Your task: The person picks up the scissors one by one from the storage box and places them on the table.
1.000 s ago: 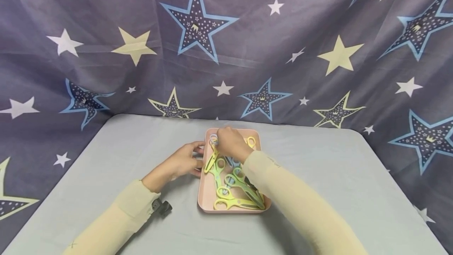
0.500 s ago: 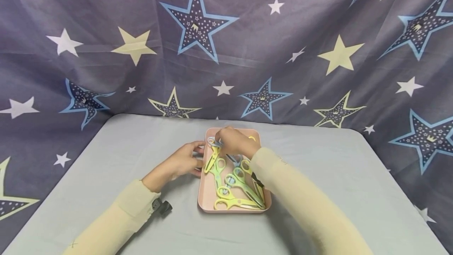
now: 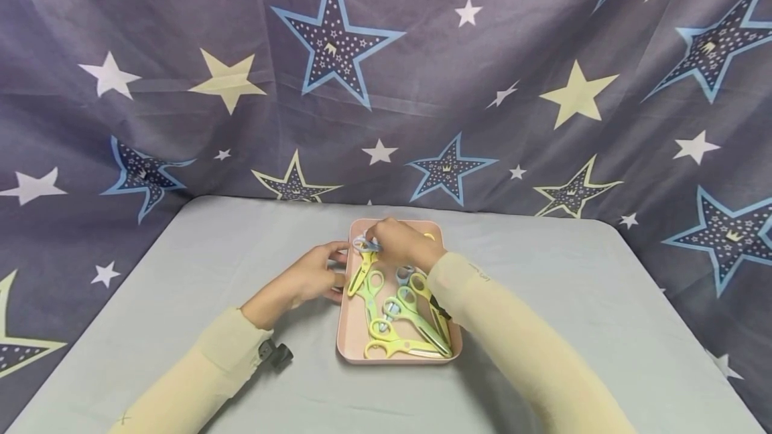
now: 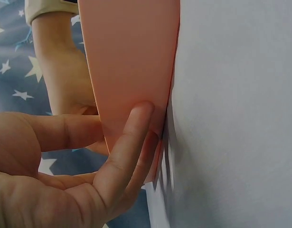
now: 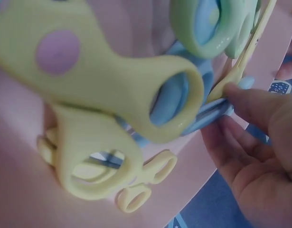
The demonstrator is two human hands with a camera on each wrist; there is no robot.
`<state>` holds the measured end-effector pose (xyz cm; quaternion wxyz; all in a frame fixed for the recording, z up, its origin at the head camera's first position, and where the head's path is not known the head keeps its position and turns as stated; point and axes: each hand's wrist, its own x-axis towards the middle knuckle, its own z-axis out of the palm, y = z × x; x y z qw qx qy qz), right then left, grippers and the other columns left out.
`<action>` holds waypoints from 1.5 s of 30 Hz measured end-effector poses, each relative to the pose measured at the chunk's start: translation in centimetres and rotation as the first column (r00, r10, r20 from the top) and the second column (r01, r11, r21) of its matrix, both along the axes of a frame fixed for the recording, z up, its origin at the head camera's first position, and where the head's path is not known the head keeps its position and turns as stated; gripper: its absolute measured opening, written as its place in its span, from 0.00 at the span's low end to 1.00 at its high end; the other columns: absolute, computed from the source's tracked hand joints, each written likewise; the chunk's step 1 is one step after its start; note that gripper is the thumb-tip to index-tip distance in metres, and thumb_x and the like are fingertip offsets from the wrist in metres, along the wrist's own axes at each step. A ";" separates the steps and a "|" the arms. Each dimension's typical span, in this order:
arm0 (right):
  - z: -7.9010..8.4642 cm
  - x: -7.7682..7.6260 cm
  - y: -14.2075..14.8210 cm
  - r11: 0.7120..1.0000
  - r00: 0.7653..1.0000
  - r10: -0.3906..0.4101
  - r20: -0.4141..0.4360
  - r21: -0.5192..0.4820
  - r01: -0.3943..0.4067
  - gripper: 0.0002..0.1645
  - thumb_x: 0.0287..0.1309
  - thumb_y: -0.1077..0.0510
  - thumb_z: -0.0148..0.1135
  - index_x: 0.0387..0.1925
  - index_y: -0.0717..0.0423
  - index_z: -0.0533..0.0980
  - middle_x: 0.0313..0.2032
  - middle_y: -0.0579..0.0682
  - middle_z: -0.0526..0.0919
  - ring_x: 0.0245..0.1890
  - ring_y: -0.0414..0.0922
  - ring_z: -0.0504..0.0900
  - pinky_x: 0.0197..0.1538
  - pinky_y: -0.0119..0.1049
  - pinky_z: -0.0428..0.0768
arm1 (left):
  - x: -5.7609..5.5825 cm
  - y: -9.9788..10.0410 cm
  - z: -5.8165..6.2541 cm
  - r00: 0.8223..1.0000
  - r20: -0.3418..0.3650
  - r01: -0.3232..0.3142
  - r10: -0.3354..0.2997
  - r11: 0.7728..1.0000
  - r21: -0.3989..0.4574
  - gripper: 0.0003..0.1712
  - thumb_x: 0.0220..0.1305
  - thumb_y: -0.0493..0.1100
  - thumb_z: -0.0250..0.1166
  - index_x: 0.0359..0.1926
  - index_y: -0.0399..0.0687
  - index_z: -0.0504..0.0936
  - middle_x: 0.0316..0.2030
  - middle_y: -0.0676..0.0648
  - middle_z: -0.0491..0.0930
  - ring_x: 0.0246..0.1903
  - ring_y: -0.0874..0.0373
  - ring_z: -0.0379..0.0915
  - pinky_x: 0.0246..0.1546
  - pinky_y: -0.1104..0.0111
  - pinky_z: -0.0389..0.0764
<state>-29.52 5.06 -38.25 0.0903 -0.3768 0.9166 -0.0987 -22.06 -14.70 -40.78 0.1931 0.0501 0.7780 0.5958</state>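
In the head view a pink tray (image 3: 342, 333) holds several children's scissors in yellow, green and blue. My left hand (image 3: 313, 270) is at the tray's left side. Its fairly straight fingers rest on the outer wall (image 4: 131, 52), one of them at the rim. My right hand (image 3: 398, 243) reaches into the tray's far end, its thumb and fingers pinching blue scissors (image 5: 210, 118), whose far part is hidden behind other handles. A yellow pair (image 3: 362, 273) lies just below the right fingertips, and larger yellow scissors (image 5: 129, 80) cross the right wrist view in front.
Green scissors (image 3: 416, 320) and a yellow pair (image 3: 392, 343) lie in the tray's near half; more yellow handles (image 3: 420, 283) show beside the right sleeve. The tray stands on a grey-blue table cloth (image 3: 543, 273), with a star-patterned curtain (image 3: 422, 119) behind it.
My right hand and sleeve have shifted slightly right, uncovering a yellow handle in the tray. More of the blue scissors shows at the right fingertips. The left hand stays against the tray.
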 end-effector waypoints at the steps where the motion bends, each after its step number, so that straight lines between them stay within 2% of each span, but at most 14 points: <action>1: 0.0 0.0 0.0 1.000 1.000 -0.003 0.001 0.000 0.003 0.28 0.53 0.63 0.77 0.57 0.61 0.82 0.53 0.52 0.86 0.55 0.48 0.83 0.64 0.37 0.83 | 0.0 0.0 0.0 1.000 0.001 -0.004 0.004 1.000 0.001 0.45 0.57 0.22 0.59 0.77 0.32 0.56 0.63 0.28 0.62 0.40 0.41 0.81 0.37 0.57 0.93; 5: 0.2 0.1 0.2 1.000 1.000 -0.010 0.006 0.018 0.010 0.31 0.53 0.59 0.78 0.59 0.57 0.81 0.56 0.50 0.85 0.56 0.48 0.81 0.65 0.38 0.81 | -0.1 0.0 -0.1 1.000 0.008 -0.008 0.008 1.000 0.001 0.46 0.58 0.21 0.59 0.77 0.33 0.56 0.63 0.29 0.63 0.40 0.41 0.81 0.37 0.57 0.93; 9: 0.2 0.1 0.3 0.999 1.000 0.004 0.001 0.040 -0.004 0.29 0.54 0.57 0.78 0.59 0.50 0.82 0.54 0.47 0.85 0.52 0.45 0.81 0.62 0.37 0.82 | -0.1 0.0 -0.2 1.000 0.007 -0.010 0.010 1.000 -0.010 0.46 0.57 0.22 0.59 0.77 0.34 0.57 0.63 0.30 0.63 0.40 0.42 0.81 0.36 0.57 0.93; 14: 0.1 0.2 0.1 0.997 1.000 0.020 -0.018 0.072 -0.018 0.32 0.54 0.56 0.78 0.61 0.51 0.79 0.55 0.48 0.83 0.51 0.42 0.80 0.59 0.32 0.83 | -0.1 0.0 -0.2 1.000 0.003 -0.008 0.008 1.000 -0.019 0.45 0.58 0.22 0.59 0.77 0.34 0.57 0.62 0.30 0.63 0.39 0.42 0.82 0.37 0.57 0.93; 20: -0.1 0.5 -0.4 0.999 0.999 0.028 -0.015 0.023 -0.028 0.35 0.43 0.62 0.83 0.56 0.48 0.82 0.53 0.45 0.83 0.45 0.39 0.80 0.42 0.23 0.84 | 0.0 -0.1 -0.1 1.000 0.003 -0.006 0.006 1.000 -0.016 0.45 0.58 0.22 0.59 0.77 0.34 0.57 0.62 0.30 0.63 0.40 0.42 0.82 0.36 0.57 0.93; 23: -0.2 0.5 -0.6 0.999 0.999 0.042 -0.016 0.016 -0.041 0.40 0.34 0.65 0.85 0.55 0.45 0.82 0.53 0.42 0.83 0.43 0.39 0.79 0.34 0.23 0.84 | 0.0 -0.1 -0.1 1.000 0.003 -0.003 0.003 1.000 -0.016 0.45 0.58 0.22 0.59 0.77 0.34 0.57 0.62 0.30 0.63 0.40 0.42 0.82 0.37 0.57 0.93; 26: -0.2 0.4 -0.7 0.997 0.998 0.066 -0.019 0.037 -0.066 0.45 0.31 0.67 0.84 0.58 0.44 0.81 0.55 0.41 0.82 0.46 0.38 0.80 0.42 0.23 0.86 | 0.0 -0.1 -0.1 1.000 0.002 0.001 -0.001 1.000 -0.018 0.46 0.57 0.22 0.59 0.77 0.35 0.56 0.62 0.30 0.63 0.40 0.42 0.82 0.37 0.57 0.93; 30: -0.1 0.2 -0.7 0.991 0.992 0.121 -0.032 0.060 -0.119 0.42 0.36 0.70 0.80 0.58 0.44 0.82 0.55 0.40 0.83 0.49 0.37 0.80 0.54 0.22 0.81 | 0.0 -0.1 -0.1 1.000 0.000 -0.002 0.002 1.000 -0.018 0.45 0.57 0.22 0.59 0.77 0.34 0.57 0.62 0.30 0.64 0.41 0.42 0.82 0.37 0.58 0.93; 31: 0.0 0.2 -0.7 0.989 0.990 0.135 -0.033 0.068 -0.132 0.42 0.36 0.70 0.81 0.58 0.44 0.82 0.55 0.39 0.83 0.48 0.37 0.80 0.52 0.22 0.81 | 0.0 -0.1 -0.1 1.000 -0.001 -0.001 0.001 1.000 -0.021 0.45 0.58 0.22 0.59 0.77 0.34 0.57 0.62 0.30 0.64 0.41 0.42 0.82 0.37 0.58 0.93; 36: 0.3 0.4 -0.7 0.979 0.986 0.166 0.004 0.120 -0.165 0.46 0.36 0.72 0.79 0.60 0.41 0.81 0.53 0.40 0.84 0.39 0.37 0.80 0.26 0.24 0.84 | -0.1 -0.1 -0.2 1.000 0.004 -0.007 0.007 1.000 -0.023 0.46 0.57 0.22 0.59 0.77 0.33 0.56 0.62 0.30 0.64 0.41 0.42 0.82 0.37 0.57 0.93; 38: 0.4 0.6 -0.8 0.972 0.983 0.185 -0.013 0.153 -0.181 0.48 0.34 0.71 0.80 0.62 0.40 0.79 0.51 0.40 0.85 0.37 0.37 0.80 0.22 0.24 0.82 | 0.0 -0.1 -0.2 1.000 0.003 -0.009 0.009 1.000 -0.018 0.46 0.56 0.21 0.59 0.77 0.33 0.56 0.62 0.30 0.64 0.41 0.42 0.82 0.37 0.57 0.93; 39: 0.4 0.7 -0.8 0.969 0.981 0.195 -0.024 0.163 -0.188 0.49 0.32 0.69 0.82 0.62 0.40 0.79 0.51 0.41 0.85 0.37 0.37 0.80 0.23 0.24 0.83 | 0.0 -0.1 -0.3 1.000 0.002 -0.009 0.009 1.000 -0.015 0.46 0.56 0.21 0.59 0.77 0.33 0.56 0.62 0.30 0.64 0.41 0.42 0.82 0.36 0.57 0.93; 41: 0.6 0.8 -0.7 0.957 0.969 0.229 -0.094 0.205 -0.206 0.49 0.33 0.65 0.84 0.62 0.40 0.79 0.50 0.41 0.85 0.39 0.38 0.81 0.33 0.25 0.85 | 0.0 -0.1 -0.3 1.000 -0.002 -0.009 0.009 1.000 -0.008 0.46 0.56 0.21 0.59 0.77 0.33 0.56 0.62 0.30 0.64 0.40 0.42 0.82 0.36 0.57 0.93; 45: 0.7 1.2 -0.5 0.930 0.927 0.284 -0.247 0.304 -0.204 0.38 0.49 0.63 0.78 0.63 0.40 0.78 0.54 0.43 0.83 0.49 0.44 0.82 0.56 0.35 0.85 | 0.0 -0.1 -0.2 1.000 -0.004 -0.007 0.007 1.000 -0.008 0.46 0.56 0.21 0.59 0.77 0.33 0.56 0.62 0.30 0.64 0.40 0.42 0.82 0.36 0.56 0.93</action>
